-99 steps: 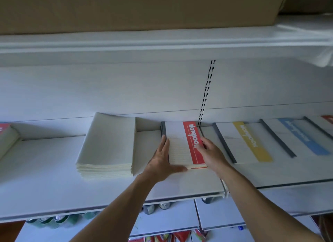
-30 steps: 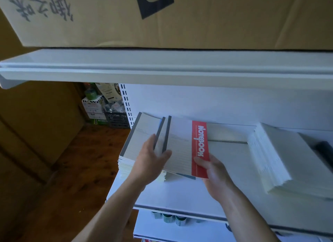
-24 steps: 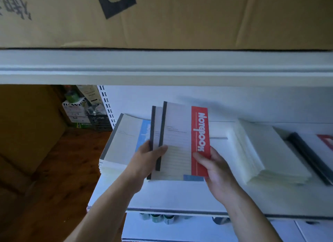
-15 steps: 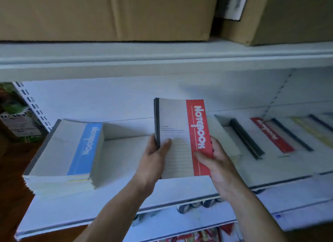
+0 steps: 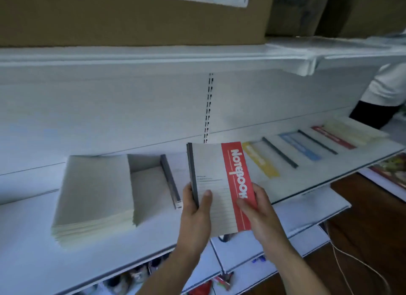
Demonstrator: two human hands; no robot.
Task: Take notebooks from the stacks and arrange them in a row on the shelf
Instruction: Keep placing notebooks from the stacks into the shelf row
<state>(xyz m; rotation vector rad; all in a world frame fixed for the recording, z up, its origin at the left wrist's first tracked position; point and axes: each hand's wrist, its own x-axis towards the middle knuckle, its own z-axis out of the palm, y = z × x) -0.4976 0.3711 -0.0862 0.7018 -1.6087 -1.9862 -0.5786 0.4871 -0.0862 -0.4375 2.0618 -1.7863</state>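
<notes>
Gripping red notebook (image 5: 211,167), left hand (image 5: 195,217) and right hand (image 5: 261,213) partly cover its lower half.

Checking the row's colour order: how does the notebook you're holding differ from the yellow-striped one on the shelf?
The held notebook has a red stripe, the yellow-striped notebook a yellow one. The held notebook is raised above the shelf in the left hand and right hand; the yellow-striped notebook lies flat on it, partly hidden. Both have pale covers with one coloured edge stripe.
</notes>
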